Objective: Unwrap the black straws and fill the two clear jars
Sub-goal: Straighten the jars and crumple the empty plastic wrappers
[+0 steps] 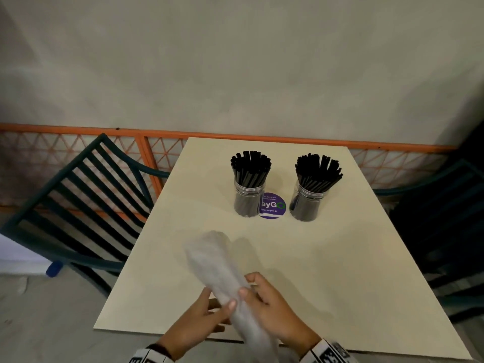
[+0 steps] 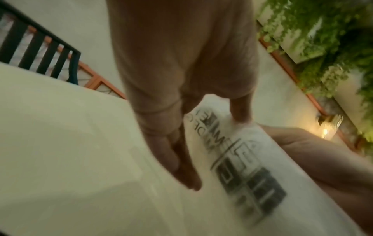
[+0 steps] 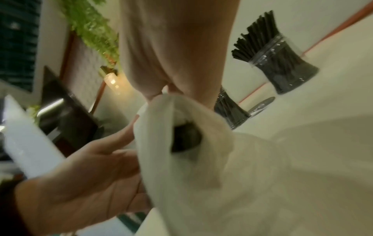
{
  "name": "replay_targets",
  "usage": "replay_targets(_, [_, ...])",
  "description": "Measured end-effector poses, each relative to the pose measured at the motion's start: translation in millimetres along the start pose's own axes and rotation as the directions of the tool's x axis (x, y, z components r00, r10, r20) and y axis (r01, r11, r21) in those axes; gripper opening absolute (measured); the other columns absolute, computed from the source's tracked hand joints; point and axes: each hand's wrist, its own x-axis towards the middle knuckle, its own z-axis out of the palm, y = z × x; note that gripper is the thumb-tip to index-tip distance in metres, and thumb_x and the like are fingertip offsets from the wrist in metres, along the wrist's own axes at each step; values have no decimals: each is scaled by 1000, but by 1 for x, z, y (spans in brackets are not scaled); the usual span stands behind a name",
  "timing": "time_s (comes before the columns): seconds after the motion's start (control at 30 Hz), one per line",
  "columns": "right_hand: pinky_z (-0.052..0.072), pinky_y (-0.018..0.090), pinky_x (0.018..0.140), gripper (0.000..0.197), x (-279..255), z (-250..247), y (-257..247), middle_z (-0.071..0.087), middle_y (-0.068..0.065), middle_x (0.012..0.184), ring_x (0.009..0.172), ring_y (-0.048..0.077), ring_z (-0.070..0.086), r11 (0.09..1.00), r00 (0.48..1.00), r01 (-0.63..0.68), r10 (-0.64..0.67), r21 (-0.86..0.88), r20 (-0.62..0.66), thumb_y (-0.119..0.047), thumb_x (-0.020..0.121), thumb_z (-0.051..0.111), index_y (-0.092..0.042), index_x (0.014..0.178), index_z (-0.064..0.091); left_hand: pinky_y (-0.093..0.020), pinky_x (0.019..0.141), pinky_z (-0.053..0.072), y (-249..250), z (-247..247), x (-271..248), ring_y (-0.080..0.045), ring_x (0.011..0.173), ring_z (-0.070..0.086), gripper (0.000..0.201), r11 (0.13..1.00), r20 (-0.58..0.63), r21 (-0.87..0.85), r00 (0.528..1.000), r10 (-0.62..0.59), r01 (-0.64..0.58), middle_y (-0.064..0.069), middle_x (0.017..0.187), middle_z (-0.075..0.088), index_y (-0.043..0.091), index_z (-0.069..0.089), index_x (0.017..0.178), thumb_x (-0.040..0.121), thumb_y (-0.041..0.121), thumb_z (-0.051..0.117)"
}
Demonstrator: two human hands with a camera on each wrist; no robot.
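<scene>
Two clear jars stand at the far middle of the table, the left jar (image 1: 248, 199) and the right jar (image 1: 307, 204), both packed with black straws (image 1: 251, 166). Both also show in the right wrist view, the left jar (image 3: 290, 75) and the right jar (image 3: 230, 111). A white translucent wrapper (image 1: 216, 265) with black print (image 2: 248, 175) slants above the table's near edge. My right hand (image 1: 264, 297) curls round its lower part. My left hand (image 1: 207, 313) pinches it, thumb (image 2: 240, 111) on top and fingers (image 3: 113, 140) behind. A dark shape (image 3: 185, 137) shows inside a fold.
A purple round sticker (image 1: 272, 205) lies on the cream table (image 1: 340, 271) between the jars. Dark slatted chairs stand to the left (image 1: 78, 200) and to the right (image 1: 445, 231). An orange lattice railing (image 1: 157, 158) runs behind the table, against a pale wall.
</scene>
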Motion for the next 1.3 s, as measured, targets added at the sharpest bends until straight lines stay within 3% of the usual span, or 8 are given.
replay_targets(0.2, [44,21,65,13,-10,0,-9,64,-8,77,74,14,57,991,992,-26,41,128,-119,-34,86,56,-25,77,60,-32,74,55,13,-4,13,-23,104,64,68,957,74,-259,985,153,-129,-14,116,65,18,43,120,61,36,72])
replay_targets(0.3, [46,15,75,23,-23,-9,-3,51,-10,108,98,11,53,997,960,-78,79,14,-270,-31,82,67,-36,98,51,-26,79,53,12,5,21,-15,98,66,34,953,60,-267,984,166,-145,-5,109,69,16,53,112,80,15,64])
replay_targets(0.4, [56,28,81,46,-47,-14,-1,57,-2,122,105,16,61,925,954,-243,283,291,-102,-25,84,64,-32,122,40,-19,66,50,13,20,21,-14,80,65,22,975,260,-204,955,142,-90,-4,91,70,7,58,108,90,0,49])
replay_targets(0.57, [46,4,54,38,-90,-23,-8,64,-10,54,51,-13,59,925,928,-232,303,302,-216,16,89,37,-15,73,53,-10,73,47,23,47,12,9,83,62,33,979,551,-40,813,189,-200,29,87,70,20,60,101,92,-5,40])
replay_targets(0.77, [46,3,54,47,-144,-47,17,59,-13,59,53,-10,59,882,768,-181,404,436,-498,15,88,42,-29,73,44,-46,72,55,29,87,18,-26,89,64,53,884,785,-286,620,-6,371,-8,102,66,17,57,115,68,35,73])
replay_targets(0.97, [47,9,58,19,-182,-84,52,69,-19,60,61,-9,61,906,679,43,282,421,-678,2,77,65,-15,71,61,-47,79,55,38,178,27,-32,106,59,67,961,739,118,625,-252,249,-12,125,49,29,33,122,69,67,46])
replay_targets(1.13, [51,20,81,41,-223,-128,116,62,3,108,96,8,61,860,606,149,311,488,-732,-36,51,68,-20,89,66,-46,89,52,20,264,45,-27,112,57,93,937,767,250,540,-346,245,-10,129,50,29,27,132,55,24,79])
replay_targets(1.3, [55,31,78,36,-259,-153,166,61,8,122,108,22,61,558,776,62,494,828,-391,-42,91,47,-31,126,48,-34,93,51,-11,312,59,-11,106,62,70,944,667,330,712,-222,-15,-1,120,58,39,36,117,67,11,77])
